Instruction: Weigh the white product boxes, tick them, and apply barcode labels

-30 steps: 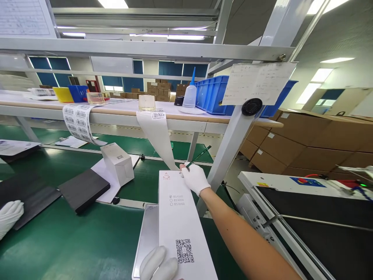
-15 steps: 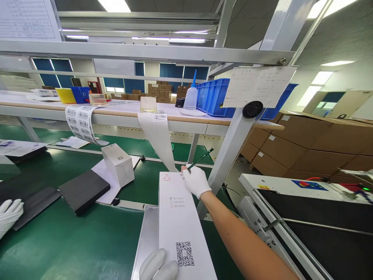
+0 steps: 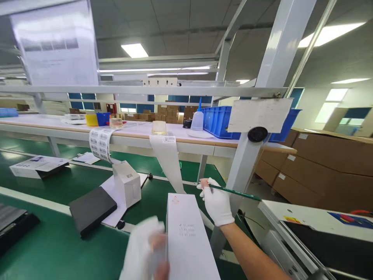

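Note:
A long white carton [image 3: 188,237] with printed checkboxes and a red mark lies on the green belt in front of me. My right hand [image 3: 216,202], in a white glove, holds a green pencil [image 3: 236,191] just off the carton's far right corner; the pencil points to the right. My left hand [image 3: 145,249], gloved and blurred by motion, is at the carton's near left edge. Whether it grips the carton I cannot tell. A white label strip [image 3: 169,163] hangs from the shelf down to the carton's far end.
A small white box [image 3: 128,186] and a black slab [image 3: 92,209] sit on the belt at left. The shelf [image 3: 134,137] carries a barcode label roll [image 3: 100,144], a glue bottle [image 3: 197,118] and a blue bin [image 3: 218,120]. A white frame post [image 3: 247,155] rises right; cardboard cartons [image 3: 320,163] beyond.
The view has tilted up and shifted. My right hand has lifted off the carton's far end and turned the pencil toward the right. My left hand has moved up along the carton's left side.

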Demonstrator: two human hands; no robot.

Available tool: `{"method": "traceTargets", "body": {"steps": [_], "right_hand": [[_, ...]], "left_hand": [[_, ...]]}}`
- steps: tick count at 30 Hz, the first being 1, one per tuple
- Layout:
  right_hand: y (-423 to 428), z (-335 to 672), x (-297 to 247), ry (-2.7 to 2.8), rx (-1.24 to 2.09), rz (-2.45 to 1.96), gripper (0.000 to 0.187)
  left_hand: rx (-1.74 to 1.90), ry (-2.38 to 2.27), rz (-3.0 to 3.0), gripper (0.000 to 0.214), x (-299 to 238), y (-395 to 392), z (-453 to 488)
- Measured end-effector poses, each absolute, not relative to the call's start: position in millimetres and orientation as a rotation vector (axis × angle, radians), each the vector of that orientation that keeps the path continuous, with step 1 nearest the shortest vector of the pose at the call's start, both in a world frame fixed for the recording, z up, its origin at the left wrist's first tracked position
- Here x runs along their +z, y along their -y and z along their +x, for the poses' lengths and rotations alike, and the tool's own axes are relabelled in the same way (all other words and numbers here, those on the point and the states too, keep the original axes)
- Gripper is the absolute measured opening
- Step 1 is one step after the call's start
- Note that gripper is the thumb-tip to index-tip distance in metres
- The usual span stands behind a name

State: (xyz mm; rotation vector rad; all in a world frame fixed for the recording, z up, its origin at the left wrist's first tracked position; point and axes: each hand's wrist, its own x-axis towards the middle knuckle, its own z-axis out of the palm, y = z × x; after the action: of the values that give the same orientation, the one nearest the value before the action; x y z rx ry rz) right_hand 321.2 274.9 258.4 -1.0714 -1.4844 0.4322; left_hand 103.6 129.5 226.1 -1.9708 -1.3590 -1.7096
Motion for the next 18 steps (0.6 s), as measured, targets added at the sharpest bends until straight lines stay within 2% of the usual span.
{"method": "traceTargets", "body": {"steps": [4, 8, 12, 18], "right_hand": [[-294, 305, 319, 1.672, -0.002, -0.790, 0.034], [-318, 280, 383, 1.848, -0.602, -0.753, 0.021], [-334, 260, 414, 1.932, -0.846, -0.944, 0.017], [-340, 247, 415, 2.002, -0.969, -0.917, 0.018]], "left_hand": [[-1.667, 1.353, -1.765, 0.031, 328, -241, 62], [-1.536, 1.482, -1.684, 0.046, 396, -318, 54], [-1.448, 1.564, -1.669, 0.047, 400, -340, 52], [-1.445, 1.525, -1.667, 0.045, 392, -342, 46]]}}
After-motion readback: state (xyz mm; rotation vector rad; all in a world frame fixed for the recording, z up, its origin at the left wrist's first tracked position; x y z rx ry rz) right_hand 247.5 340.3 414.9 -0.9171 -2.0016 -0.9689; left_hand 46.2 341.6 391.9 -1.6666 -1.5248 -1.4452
